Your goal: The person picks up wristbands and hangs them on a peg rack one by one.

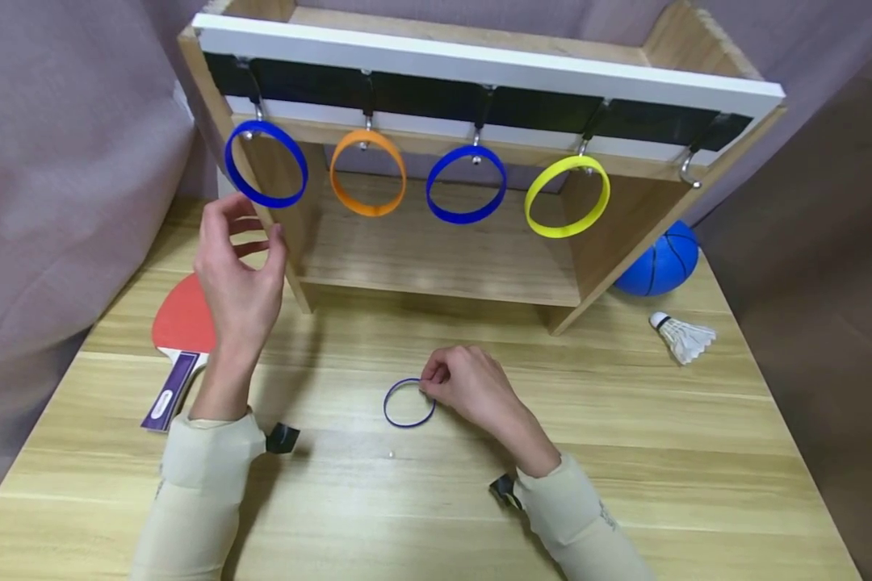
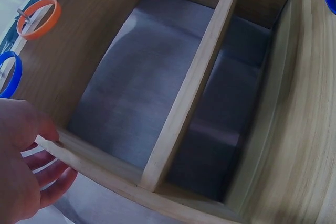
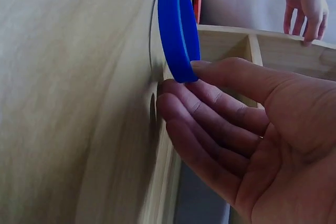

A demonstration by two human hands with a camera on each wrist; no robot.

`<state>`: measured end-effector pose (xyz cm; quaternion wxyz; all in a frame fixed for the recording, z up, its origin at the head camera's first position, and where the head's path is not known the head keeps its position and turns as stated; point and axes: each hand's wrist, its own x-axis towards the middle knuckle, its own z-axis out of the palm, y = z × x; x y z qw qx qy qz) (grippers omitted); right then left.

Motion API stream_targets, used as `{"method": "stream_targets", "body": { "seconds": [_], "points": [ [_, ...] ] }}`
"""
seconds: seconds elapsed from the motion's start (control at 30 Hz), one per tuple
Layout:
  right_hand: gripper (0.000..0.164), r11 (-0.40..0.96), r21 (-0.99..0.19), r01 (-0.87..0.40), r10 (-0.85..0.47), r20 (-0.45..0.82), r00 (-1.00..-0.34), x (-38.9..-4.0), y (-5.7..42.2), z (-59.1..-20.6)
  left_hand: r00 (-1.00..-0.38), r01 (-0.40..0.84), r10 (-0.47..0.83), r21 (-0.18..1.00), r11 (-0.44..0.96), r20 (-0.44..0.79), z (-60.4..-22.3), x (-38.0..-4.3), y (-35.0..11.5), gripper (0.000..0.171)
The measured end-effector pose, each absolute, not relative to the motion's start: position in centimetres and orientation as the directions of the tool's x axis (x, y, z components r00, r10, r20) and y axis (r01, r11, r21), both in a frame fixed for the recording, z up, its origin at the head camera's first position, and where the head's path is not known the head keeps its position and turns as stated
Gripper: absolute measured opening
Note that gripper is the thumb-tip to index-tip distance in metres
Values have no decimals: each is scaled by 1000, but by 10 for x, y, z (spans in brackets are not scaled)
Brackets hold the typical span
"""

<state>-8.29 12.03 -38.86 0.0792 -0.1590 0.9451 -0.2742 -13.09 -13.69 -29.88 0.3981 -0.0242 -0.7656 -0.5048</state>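
My right hand pinches a blue silicone wristband by its edge, between thumb and fingers, low over the table's middle. My left hand holds the left side panel of a wooden rack, thumb inside and fingers outside. Along the rack's front, hooks carry a blue wristband, an orange wristband, a yellow wristband and, farthest left, another blue wristband just above my left fingers. The rightmost hook bears nothing.
Left of the rack lies a red table tennis paddle, partly behind my left forearm. A blue ball and a white shuttlecock sit to the right. Grey-purple cloth hangs around the wooden table.
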Motion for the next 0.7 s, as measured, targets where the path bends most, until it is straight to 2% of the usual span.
{"method": "stream_targets", "body": {
  "seconds": [0.13,0.33,0.53,0.7],
  "points": [
    [10,744,-619,-251,-370,-69,-926,-82,121,-383,-683,436,-370,759,484,629,-298,-130,-137,29],
    [5,566,-798,-209,-395,-40,-918,-80,142,-354,-673,458,-355,742,490,649,-297,-129,-137,29],
    [10,313,-906,-285,-327,179,-928,-75,175,-311,-672,461,-349,738,492,653,-297,-130,-137,29],
    [17,-27,-907,-419,-168,418,-893,-66,199,-266,-684,447,-362,756,478,633,-297,-130,-137,29]
  ]
}}
